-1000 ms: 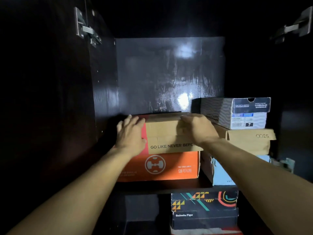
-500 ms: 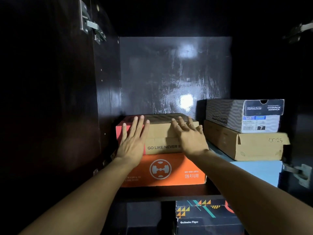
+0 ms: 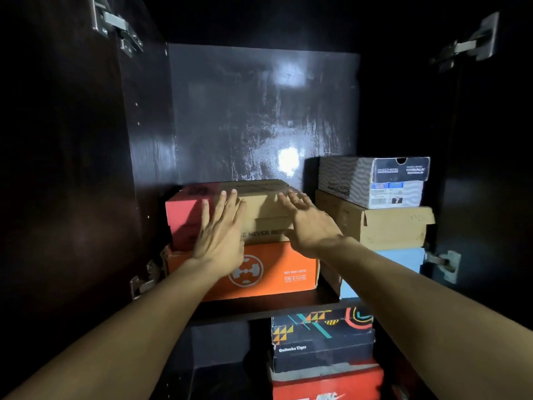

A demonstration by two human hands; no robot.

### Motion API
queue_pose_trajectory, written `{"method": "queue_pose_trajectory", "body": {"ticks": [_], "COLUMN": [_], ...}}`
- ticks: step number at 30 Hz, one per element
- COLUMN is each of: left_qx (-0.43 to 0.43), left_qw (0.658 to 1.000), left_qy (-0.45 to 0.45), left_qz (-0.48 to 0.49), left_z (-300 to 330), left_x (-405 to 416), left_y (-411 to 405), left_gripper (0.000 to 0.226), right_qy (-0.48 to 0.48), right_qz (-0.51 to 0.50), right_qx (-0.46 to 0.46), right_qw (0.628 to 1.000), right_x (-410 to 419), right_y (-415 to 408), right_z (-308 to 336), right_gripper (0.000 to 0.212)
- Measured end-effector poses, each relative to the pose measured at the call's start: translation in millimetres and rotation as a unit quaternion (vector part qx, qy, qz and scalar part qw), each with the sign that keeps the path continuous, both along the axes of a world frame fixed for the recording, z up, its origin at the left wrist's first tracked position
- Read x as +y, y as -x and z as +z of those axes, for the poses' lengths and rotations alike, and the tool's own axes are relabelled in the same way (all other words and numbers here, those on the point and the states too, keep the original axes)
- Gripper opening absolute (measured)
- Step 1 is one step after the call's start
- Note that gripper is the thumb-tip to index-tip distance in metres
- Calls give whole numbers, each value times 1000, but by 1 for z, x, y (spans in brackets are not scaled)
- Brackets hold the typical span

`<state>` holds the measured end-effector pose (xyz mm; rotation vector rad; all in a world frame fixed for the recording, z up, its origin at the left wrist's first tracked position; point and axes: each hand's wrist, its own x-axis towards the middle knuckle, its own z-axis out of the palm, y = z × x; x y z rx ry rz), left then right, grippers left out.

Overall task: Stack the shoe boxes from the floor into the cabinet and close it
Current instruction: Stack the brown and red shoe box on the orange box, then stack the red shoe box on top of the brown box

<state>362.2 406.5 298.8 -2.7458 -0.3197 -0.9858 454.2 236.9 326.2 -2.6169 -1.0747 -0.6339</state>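
A: What is kept on the top shelf of the cabinet?

B: Two piles of boxes are seen there. On the left, a red and brown box is set on top of an orange box. On the right, a grey box is stacked on a brown box, and a blue box is seen under that.

A: What is done with the hands?

B: The left hand is laid flat on the front of the red and brown box, fingers straight. The right hand is spread open at the same box. Nothing is gripped.

A: And lower down?

B: A dark patterned box is stacked on a black box, with a red box at the bottom. Both doors are left open, and metal hinges can be seen.
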Motion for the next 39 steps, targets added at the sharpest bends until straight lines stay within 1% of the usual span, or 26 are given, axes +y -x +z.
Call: {"method": "queue_pose_trajectory", "body": {"ticks": [3,6,8,10,12,15,17,20,22,26,28,30,33,36,39], "left_qx": [26,71,94,114,136,166,199,271,326,439,470,488,498,506,504], "left_qw": [999,995,990,983,976,964,949,910,883,826,802,783,769,754,743], "left_qy": [-5,18,32,56,65,58,72,110,118,111,112,119,116,116,104], "left_qz": [-39,-69,-96,-129,-159,-199,-234,-293,-317,-335,-352,-367,-383,-402,-427], "left_z": [-6,-19,-29,-40,-52,-73,-90,-127,-156,-205,-228,-251,-287,-325,-361], "left_x": [-32,-64,-85,-108,-135,-184,-223,-284,-326,-408,-446,-480,-526,-567,-605], "left_y": [1,1,3,6,12,24,35,49,57,80,91,103,121,137,155], "left_gripper": [83,83,84,88,91,89,87,73,75,87,84,77,71,72,68], "right_qy": [-8,-2,4,3,9,6,-6,-6,12,51,54,55,41,36,27], "right_qz": [3,-18,-36,-62,-86,-128,-150,-168,-184,-231,-264,-293,-350,-399,-465], "right_qx": [20,34,41,63,95,117,135,179,206,254,274,302,345,357,369], "right_qw": [1000,999,999,996,992,985,979,969,961,938,923,906,870,844,804], "right_x": [-33,-73,-106,-142,-179,-237,-277,-337,-377,-457,-496,-532,-581,-624,-659], "right_y": [10,25,38,52,67,91,111,146,170,210,226,243,267,294,324], "right_z": [-4,-11,-19,-30,-43,-64,-80,-110,-132,-186,-214,-241,-284,-326,-366], "right_gripper": [80,77,69,66,67,70,68,62,58,40,35,35,46,47,48]}}
